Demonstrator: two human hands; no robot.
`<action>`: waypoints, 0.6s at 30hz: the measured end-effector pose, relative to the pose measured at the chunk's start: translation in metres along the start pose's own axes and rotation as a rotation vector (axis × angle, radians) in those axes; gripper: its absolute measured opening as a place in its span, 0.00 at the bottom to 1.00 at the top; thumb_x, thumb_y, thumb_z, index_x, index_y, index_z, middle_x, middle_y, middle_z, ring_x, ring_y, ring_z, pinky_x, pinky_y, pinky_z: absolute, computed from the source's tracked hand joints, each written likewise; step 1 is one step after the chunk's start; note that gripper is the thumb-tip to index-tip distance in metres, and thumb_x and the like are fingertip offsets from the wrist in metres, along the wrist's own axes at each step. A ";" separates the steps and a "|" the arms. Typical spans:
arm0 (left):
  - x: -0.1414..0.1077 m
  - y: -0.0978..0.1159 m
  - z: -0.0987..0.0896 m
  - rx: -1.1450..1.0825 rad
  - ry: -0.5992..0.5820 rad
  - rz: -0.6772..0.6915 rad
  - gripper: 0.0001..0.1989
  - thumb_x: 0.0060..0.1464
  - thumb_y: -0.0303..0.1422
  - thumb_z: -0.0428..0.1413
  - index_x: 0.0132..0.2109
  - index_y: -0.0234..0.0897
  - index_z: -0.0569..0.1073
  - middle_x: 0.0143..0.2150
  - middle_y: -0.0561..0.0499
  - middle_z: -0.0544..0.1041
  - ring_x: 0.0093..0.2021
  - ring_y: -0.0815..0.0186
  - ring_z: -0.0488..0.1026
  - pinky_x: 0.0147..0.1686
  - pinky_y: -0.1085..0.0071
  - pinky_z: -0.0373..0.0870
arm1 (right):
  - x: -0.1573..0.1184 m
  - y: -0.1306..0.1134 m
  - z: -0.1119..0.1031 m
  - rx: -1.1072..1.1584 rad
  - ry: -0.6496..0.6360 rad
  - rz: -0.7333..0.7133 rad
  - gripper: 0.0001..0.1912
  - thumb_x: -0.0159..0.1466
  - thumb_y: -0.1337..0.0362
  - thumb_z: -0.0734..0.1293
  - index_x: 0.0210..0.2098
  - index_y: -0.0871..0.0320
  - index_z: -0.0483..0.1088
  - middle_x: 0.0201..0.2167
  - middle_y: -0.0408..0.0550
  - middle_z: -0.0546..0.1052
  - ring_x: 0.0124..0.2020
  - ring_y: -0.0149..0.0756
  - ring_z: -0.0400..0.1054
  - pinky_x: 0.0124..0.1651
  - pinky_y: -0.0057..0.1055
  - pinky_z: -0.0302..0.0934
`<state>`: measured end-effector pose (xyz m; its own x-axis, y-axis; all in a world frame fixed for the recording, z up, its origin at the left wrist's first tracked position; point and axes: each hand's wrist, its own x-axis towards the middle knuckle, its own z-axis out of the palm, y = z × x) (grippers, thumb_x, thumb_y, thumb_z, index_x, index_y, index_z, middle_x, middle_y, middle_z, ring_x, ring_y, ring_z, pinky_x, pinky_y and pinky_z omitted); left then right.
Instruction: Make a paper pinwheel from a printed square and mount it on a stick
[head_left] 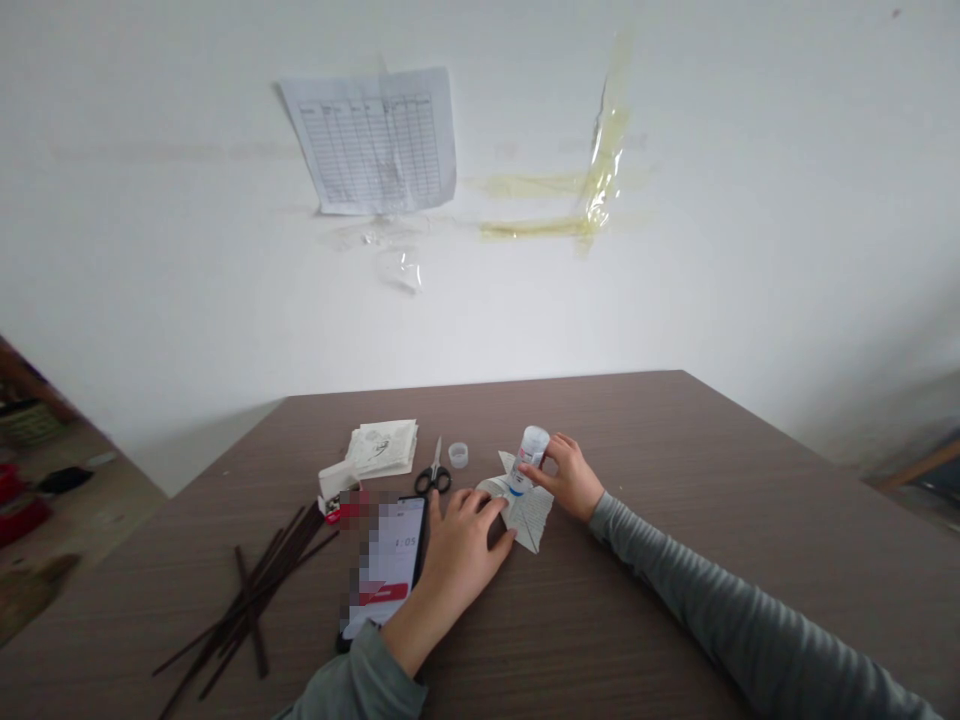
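My right hand (571,482) grips a translucent glue stick (534,443) with a blue lower end. The stick is tilted, its blue end down at a folded piece of printed paper (532,520). The paper lies on the table with pointed corners and creases. My left hand (463,540) lies low on the tabletop with its fingers spread, the fingertips at the paper's left edge. A translucent round cap (458,455) rests a little behind my left hand. Black-handled scissors (434,478) lie beside the cap, blades pointing away.
A phone (390,565) showing a timer lies left of my left hand. Farther left are a bundle of thin dark sticks (251,605) and a small open red-and-white box (339,485). A stack of white paper (382,446) lies behind; the wooden table (675,440) meets a white wall.
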<state>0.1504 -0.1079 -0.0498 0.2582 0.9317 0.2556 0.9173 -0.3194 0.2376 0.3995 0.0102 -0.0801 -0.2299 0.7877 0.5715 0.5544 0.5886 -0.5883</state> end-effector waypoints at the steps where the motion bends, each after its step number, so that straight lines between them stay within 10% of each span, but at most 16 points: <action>1: 0.000 0.000 0.000 0.006 -0.009 0.001 0.18 0.76 0.34 0.73 0.67 0.55 0.93 0.70 0.43 0.94 0.76 0.36 0.85 0.88 0.15 0.65 | 0.001 0.001 0.002 -0.020 -0.007 -0.009 0.14 0.75 0.45 0.85 0.43 0.47 0.89 0.37 0.49 0.89 0.46 0.58 0.87 0.79 0.68 0.77; 18: -0.001 0.006 -0.008 0.005 -0.031 -0.047 0.20 0.73 0.33 0.75 0.67 0.55 0.95 0.72 0.44 0.94 0.77 0.33 0.85 0.88 0.15 0.66 | 0.003 -0.008 0.007 -0.147 -0.074 -0.104 0.17 0.80 0.48 0.83 0.38 0.47 0.80 0.39 0.47 0.86 0.52 0.57 0.85 0.88 0.76 0.66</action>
<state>0.1538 -0.1118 -0.0414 0.2240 0.9506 0.2149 0.9303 -0.2743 0.2436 0.3887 0.0092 -0.0778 -0.3469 0.7386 0.5781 0.6342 0.6388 -0.4356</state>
